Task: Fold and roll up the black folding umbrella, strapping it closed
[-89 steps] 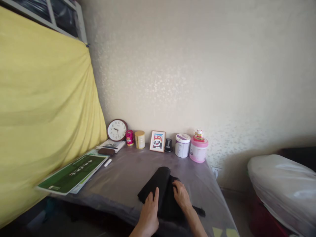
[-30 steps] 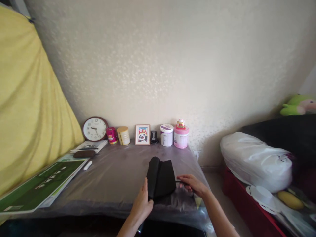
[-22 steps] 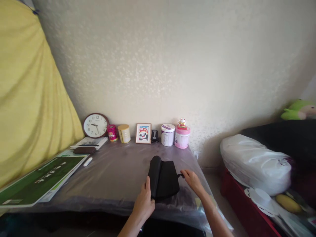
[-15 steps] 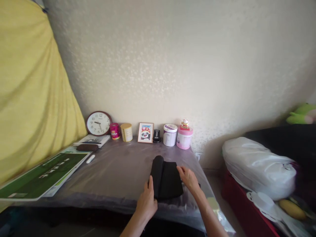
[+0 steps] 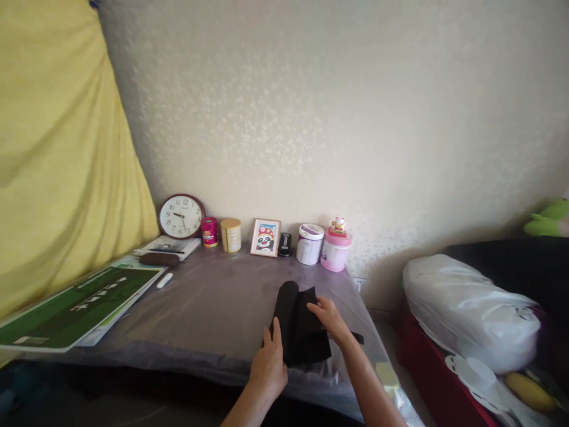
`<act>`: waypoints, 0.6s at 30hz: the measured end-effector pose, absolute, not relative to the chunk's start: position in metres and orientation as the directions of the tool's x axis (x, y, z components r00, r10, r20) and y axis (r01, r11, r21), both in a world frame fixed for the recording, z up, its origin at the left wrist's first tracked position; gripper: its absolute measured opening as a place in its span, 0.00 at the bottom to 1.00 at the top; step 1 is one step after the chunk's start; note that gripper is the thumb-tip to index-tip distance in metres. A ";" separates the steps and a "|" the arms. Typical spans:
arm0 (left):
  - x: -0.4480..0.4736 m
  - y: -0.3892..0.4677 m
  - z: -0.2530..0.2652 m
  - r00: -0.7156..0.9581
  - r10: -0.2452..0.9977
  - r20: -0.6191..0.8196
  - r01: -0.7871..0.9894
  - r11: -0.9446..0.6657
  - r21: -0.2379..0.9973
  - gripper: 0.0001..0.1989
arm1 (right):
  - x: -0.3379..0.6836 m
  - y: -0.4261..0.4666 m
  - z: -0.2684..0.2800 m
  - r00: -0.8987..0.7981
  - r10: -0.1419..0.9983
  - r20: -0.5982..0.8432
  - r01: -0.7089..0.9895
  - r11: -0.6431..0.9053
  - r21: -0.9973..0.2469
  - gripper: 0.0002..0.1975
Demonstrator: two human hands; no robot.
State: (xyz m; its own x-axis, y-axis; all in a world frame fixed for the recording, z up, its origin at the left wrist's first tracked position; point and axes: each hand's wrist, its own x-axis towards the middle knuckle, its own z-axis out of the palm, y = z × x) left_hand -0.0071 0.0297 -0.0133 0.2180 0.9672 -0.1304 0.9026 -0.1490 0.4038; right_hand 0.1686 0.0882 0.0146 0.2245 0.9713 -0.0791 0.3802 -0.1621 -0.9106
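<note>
A black, partly rolled piece of fabric or soft sheet (image 5: pixel 287 314) lies near the table's front edge. Its thick rolled side is on the left, and a looser flap extends to the right. My left hand (image 5: pixel 269 363) grips the lower left side of the roll, its thumb and fingers around the edge. My right hand (image 5: pixel 328 317) pinches the upper right edge of the flap, which is lifted and creased. A short dark strap (image 5: pixel 357 337) sticks out on the right, behind my right forearm. What exactly the black item is, I cannot tell.
Along the wall stand a clock (image 5: pixel 181 216), a pink can (image 5: pixel 209 232), a yellow tin (image 5: pixel 231 235), a panda picture (image 5: pixel 265 238) and two tubs (image 5: pixel 310 244). A green board (image 5: pixel 84 305) and a white marker-like object (image 5: pixel 165 280) lie left. A white bag (image 5: pixel 471 308) sits right.
My right hand has drawn the flap's edge leftward toward the roll, creasing it. More of the strap shows on the right. My left hand keeps its hold; the camera view has shifted slightly.
</note>
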 end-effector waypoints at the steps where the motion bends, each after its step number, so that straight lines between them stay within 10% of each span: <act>1: -0.006 0.029 -0.013 0.218 0.968 -0.125 0.902 -0.151 0.405 0.44 | 0.163 0.092 0.016 0.205 0.978 -0.043 0.354 -0.115 -0.928 0.14; 18: -0.007 0.030 -0.019 0.260 0.953 -0.154 0.890 -0.174 0.422 0.36 | 0.099 0.129 -0.007 0.156 0.988 -0.015 0.655 -0.115 -0.747 0.21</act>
State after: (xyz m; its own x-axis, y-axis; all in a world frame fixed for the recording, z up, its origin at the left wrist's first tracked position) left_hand -0.0072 0.0302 -0.0186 0.2595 0.9533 -0.1543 0.8899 -0.1740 0.4216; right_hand 0.0994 0.1290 -0.0070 0.1561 0.9876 -0.0152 0.6545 -0.1150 -0.7472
